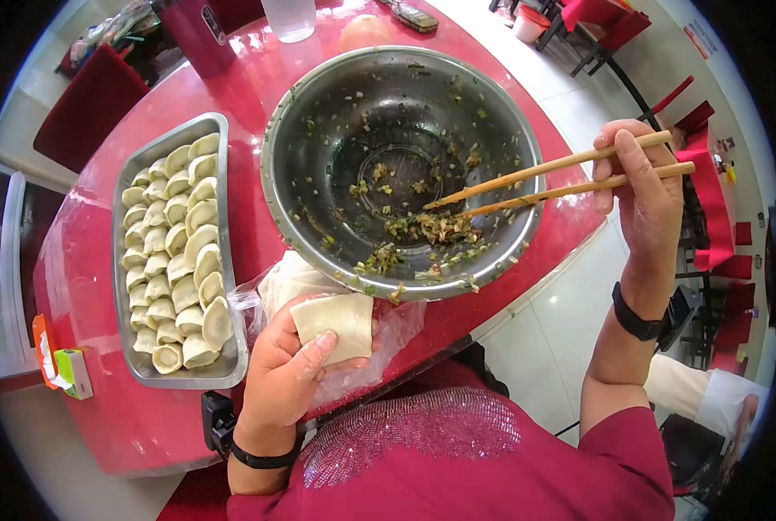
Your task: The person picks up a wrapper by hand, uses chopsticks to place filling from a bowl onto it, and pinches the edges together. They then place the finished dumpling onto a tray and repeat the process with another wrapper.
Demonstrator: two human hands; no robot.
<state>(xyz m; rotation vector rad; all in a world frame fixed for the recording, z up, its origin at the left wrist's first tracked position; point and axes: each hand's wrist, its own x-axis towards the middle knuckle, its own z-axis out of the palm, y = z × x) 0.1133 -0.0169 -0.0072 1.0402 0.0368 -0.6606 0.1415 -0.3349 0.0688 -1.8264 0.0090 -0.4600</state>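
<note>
My left hand (285, 375) holds a pale square dumpling wrapper (334, 323) flat on its palm, thumb on top, just in front of the big steel bowl (292, 122). My right hand (642, 195) grips a pair of wooden chopsticks (561, 175) whose tips reach into the bowl, touching the last scraps of green and brown filling (435, 229) near its front wall. A stack of more wrappers (290, 280) lies on clear plastic under my left hand.
A steel tray (223, 260) packed with several folded dumplings sits to the left on the red table (75, 278). A clear cup (289, 19), a red container (193, 33) and a small box (66, 369) stand around. Red chairs line the white floor at right.
</note>
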